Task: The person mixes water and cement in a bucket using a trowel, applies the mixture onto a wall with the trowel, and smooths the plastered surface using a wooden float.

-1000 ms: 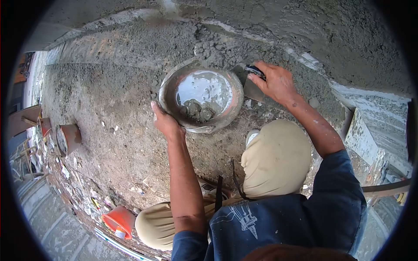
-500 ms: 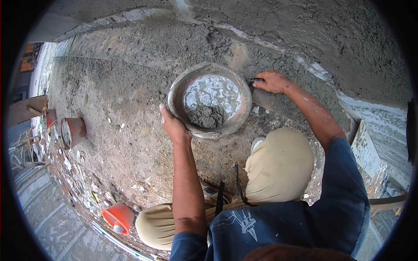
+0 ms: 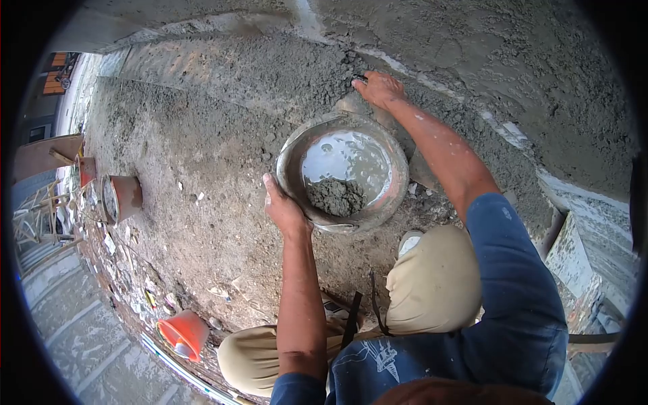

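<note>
The round bucket (image 3: 401, 162) was in front of the person's knees, its mouth turned toward the head camera, between the left hand (image 3: 286, 213) and the right hand (image 3: 379, 89); whether its base rested on the ground (image 3: 209, 236) was hidden. Its rim was smeared grey, with reddish patches showing on the inner wall. Inside, a clump of grey mortar (image 3: 335, 196) lay on the side nearer the person, and cloudy water (image 3: 341, 156) filled much of the rest, catching pale reflections. The left hand was at the near left of the rim, its fingers gripping the edge, with one finger stretched along the outside. The right hand was beyond the far side of the bucket, apart from it, its fingers closed around the dark handle (image 3: 359, 79) of a tool whose working end could not be made out. Just beside that hand, rough grey mortar lay heaped along the ground, near the foot of a wall (image 3: 472, 61) coated in grey. A beige-trousered knee (image 3: 435, 280) stood close to the near right side of the bucket. Well apart on the left, a reddish bucket (image 3: 128, 197) and, nearer the person, an orange bucket (image 3: 195, 327) lay tilted amid scattered debris.
</note>
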The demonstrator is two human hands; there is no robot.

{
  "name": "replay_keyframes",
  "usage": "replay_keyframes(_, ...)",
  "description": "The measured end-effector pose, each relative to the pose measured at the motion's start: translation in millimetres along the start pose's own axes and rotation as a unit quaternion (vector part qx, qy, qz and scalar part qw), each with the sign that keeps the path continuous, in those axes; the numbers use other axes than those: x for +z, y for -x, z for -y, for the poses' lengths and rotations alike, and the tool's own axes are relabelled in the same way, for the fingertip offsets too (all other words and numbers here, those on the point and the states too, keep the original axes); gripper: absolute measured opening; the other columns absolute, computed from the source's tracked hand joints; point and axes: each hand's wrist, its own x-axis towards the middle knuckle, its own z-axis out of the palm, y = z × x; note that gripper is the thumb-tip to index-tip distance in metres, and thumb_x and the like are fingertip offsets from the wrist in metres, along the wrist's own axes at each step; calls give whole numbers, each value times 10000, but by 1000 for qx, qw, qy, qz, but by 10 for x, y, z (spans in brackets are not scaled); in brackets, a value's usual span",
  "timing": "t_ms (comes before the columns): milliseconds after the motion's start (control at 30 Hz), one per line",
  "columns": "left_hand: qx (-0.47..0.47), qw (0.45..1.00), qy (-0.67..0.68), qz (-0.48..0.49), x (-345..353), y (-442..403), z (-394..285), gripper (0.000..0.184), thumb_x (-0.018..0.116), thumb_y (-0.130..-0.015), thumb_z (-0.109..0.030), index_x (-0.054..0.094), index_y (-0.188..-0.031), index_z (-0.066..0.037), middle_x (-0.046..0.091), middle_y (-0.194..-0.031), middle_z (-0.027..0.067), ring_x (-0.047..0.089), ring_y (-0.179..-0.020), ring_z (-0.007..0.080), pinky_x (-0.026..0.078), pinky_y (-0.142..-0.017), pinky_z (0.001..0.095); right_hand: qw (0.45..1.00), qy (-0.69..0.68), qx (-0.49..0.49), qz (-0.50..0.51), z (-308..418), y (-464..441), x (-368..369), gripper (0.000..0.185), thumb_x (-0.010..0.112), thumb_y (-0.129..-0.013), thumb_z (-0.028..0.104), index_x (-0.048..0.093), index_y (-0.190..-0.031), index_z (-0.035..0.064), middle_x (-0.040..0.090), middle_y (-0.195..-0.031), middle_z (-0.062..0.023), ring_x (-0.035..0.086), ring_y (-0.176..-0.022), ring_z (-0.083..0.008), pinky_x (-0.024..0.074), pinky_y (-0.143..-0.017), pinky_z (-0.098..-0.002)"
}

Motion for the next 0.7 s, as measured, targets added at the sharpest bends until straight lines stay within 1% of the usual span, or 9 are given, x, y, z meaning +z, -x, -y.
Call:
replay_keyframes(100,13,1000,-13,-2,2,8,1,553,456,-1063,-437,605,-1210,75,658,-1129,158,632,-996,242,511,-904,369,1000,7,-8,-19,34,104,-24,602,563,-954,541,566,-1410,149,591,-1402,-127,531,-1325,-308,414,-1088,-482)
replay_keyframes(200,22,1000,11,15,16,-7,7,558,468,-1060,-437,603,-1214,82,655,-1137,162,630,-992,242,510,-903,371,999,11,-12,-31,11,215,-88,589,563,-957,537,581,-1392,140,596,-1393,-132,537,-1316,-311,421,-1082,-486)
replay_keyframes(300,18,1000,-4,-13,81,66,-49,558,479,-1057,-429,601,-1213,92,659,-1125,162,631,-986,241,511,-900,370,999,32,-27,-34,-96,369,-263,599,564,-956,546,582,-1388,131,607,-1380,-132,543,-1307,-319,431,-1072,-486)
replay_keyframes(400,19,1000,10,-2,27,-9,3,555,487,-1055,-424,607,-1199,98,665,-1103,160,636,-974,242,512,-894,371,992,63,-78,-81,-248,653,-513,582,580,-944,555,620,-1340,130,659,-1285,-158,594,-1233,-348,466,-1018,-500)
replay_keyframes(500,22,998,50,23,-50,-114,87,544,495,-1052,-417,623,-1157,102,669,-1080,162,642,-941,236,523,-860,376,985,71,-120,-98,-325,1080,-886,538,607,-931,547,663,-1267,131,698,-1161,-196,642,-1133,-377,496,-946,-506)
replay_keyframes(600,18,998,56,26,-63,-140,90,539,505,-1047,-413,628,-1142,102,672,-1067,161,645,-918,232,531,-836,378,984,82,-134,-80,-260,1624,-1288,485,626,-922,527,696,-1178,121,721,-1026,-201,681,-1015,-386,511,-878,-508)
replay_keyframes(700,13,998,63,18,-83,-171,101,536,516,-1041,-412,630,-1141,102,675,-1056,157,649,-901,228,535,-824,379,984,116,-131,-28,-81,2099,-1546,455,661,-908,501,702,-1132,107,732,-959,-170,697,-938,-375,523,-830,-492)
